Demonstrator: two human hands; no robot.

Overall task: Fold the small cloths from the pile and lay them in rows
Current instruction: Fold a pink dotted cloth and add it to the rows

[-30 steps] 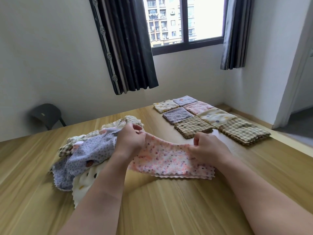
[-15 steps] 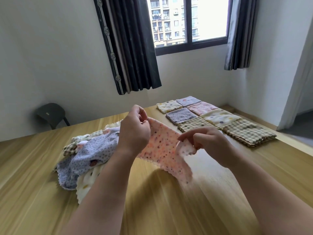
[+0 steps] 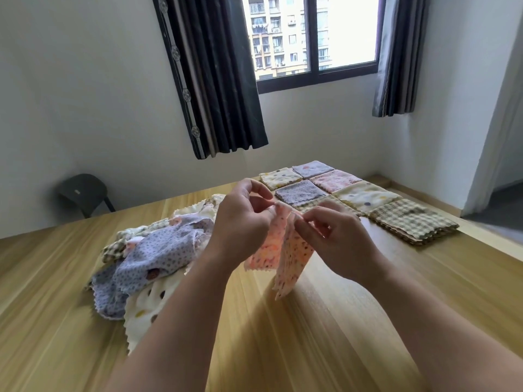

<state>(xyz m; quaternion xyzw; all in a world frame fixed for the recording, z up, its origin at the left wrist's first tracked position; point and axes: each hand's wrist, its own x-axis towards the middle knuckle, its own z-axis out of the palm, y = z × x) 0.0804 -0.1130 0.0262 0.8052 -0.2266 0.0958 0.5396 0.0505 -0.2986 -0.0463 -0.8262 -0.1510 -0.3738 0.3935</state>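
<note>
A pink dotted cloth point(image 3: 285, 250) hangs doubled over above the wooden table point(image 3: 311, 321). My left hand point(image 3: 243, 222) and my right hand point(image 3: 336, 239) both pinch its upper corners, held close together in the air. The loose pile of cloths point(image 3: 147, 256), purple dotted on top and white spotted below, lies on the table to the left of my left arm. Folded cloths point(image 3: 362, 196) lie in two rows at the far right, the nearest being a checked stack point(image 3: 413, 224).
A dark chair point(image 3: 82, 193) stands by the wall at the far left. Dark curtains point(image 3: 215, 75) hang beside the window. The table's right edge runs close to the checked stack, with a doorway beyond it.
The pink cloth was stretched wide between my hands; my hands have lifted and come together, so it now hangs folded in half.
</note>
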